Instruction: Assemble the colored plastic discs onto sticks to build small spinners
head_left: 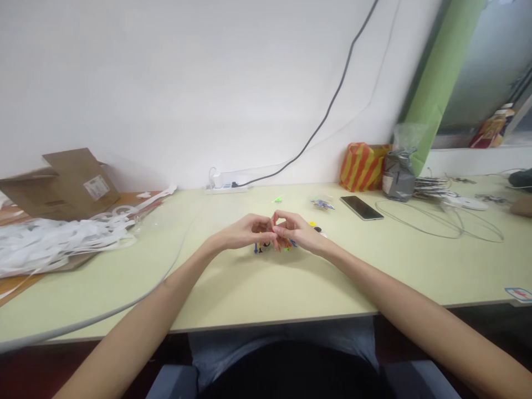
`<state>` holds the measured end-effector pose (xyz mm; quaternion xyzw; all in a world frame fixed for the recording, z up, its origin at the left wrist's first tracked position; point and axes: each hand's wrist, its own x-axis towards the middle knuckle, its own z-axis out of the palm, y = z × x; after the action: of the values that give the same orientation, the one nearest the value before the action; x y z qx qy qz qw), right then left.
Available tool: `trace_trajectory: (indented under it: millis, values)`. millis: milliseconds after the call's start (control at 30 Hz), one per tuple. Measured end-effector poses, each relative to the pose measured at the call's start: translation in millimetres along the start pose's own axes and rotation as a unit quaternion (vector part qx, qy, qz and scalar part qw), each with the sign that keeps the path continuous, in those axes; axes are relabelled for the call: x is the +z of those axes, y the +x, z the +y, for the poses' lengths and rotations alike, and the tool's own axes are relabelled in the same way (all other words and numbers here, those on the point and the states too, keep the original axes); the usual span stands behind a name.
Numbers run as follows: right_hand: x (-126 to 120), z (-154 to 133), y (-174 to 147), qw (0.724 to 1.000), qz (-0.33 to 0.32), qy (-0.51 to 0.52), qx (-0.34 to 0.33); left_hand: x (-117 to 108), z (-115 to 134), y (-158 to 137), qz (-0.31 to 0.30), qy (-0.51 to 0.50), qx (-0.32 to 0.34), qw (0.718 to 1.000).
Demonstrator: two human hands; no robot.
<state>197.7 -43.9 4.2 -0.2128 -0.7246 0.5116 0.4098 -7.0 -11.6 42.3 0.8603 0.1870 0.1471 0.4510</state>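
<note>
My left hand [248,230] and my right hand [300,231] meet just above the table, fingertips together. Pinched between them is a small thin red piece [274,223], mostly covered by the fingers; its exact kind does not show. Small colored pieces lie on the table under and behind the hands: a blue piece [256,247] by the left fingers, and a bright green piece [286,249] below the right. A yellow piece [312,224] and a black piece [318,229] show just past my right hand.
Farther back are a light green piece [277,199], a clear bag of small parts [322,204], a phone [361,208] and a power strip [228,189]. A cardboard box [78,185] and white strips [62,241] fill the left. A grey cable [124,306] crosses the left table.
</note>
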Motion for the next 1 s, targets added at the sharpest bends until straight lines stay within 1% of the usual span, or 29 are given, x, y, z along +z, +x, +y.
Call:
trace_trajectory:
  millis: [167,233,300,367,433,533,633,667,733,833,1000]
  values:
    - [0.3,-2.8,-1.9,0.999,-0.034,0.011,0.010,-1.0,-2.7,-0.8,-0.029,0.024,-0.018,0.999]
    - [-0.8,-1.9,-1.6,0.998,-0.050,0.041,0.019,-1.0,-4.4,-1.1,-0.034,0.019,-0.020,0.999]
    - [-2.3,-0.3,-0.7,0.994,-0.057,0.090,0.028,-0.6,-5.2,-0.8,-0.027,0.009,-0.019,0.999]
    - [-3.7,0.6,0.4,0.989,-0.051,0.132,0.030,-0.4,-4.9,-0.4,-0.010,-0.001,-0.017,1.000]
    - [-4.6,-0.1,1.5,0.989,-0.032,0.142,0.019,-1.9,-4.3,0.0,0.011,-0.007,-0.013,1.000]
    - [-5.5,-2.4,2.5,0.994,0.018,0.112,0.002,-9.4,-7.1,-0.4,0.062,-0.006,0.010,0.998]
    - [-6.4,-0.9,3.4,0.995,0.055,0.076,0.018,-23.0,-16.3,-3.4,0.122,0.013,0.035,0.992]
    - [-6.7,0.9,3.8,0.996,0.061,0.068,0.024,-28.2,-20.0,-5.2,0.137,0.023,0.032,0.990]
    - [-7.3,5.4,4.9,0.996,0.067,0.054,0.032,-38.1,-26.6,-9.8,0.156,0.042,0.007,0.987]
    - [-7.8,10.2,6.2,0.996,0.074,0.041,0.034,-49.2,-31.7,-17.6,0.141,0.046,-0.045,0.988]
    - [-7.9,7.2,6.1,0.995,0.092,0.033,0.029,-56.3,-28.0,-25.5,0.071,0.035,-0.101,0.992]
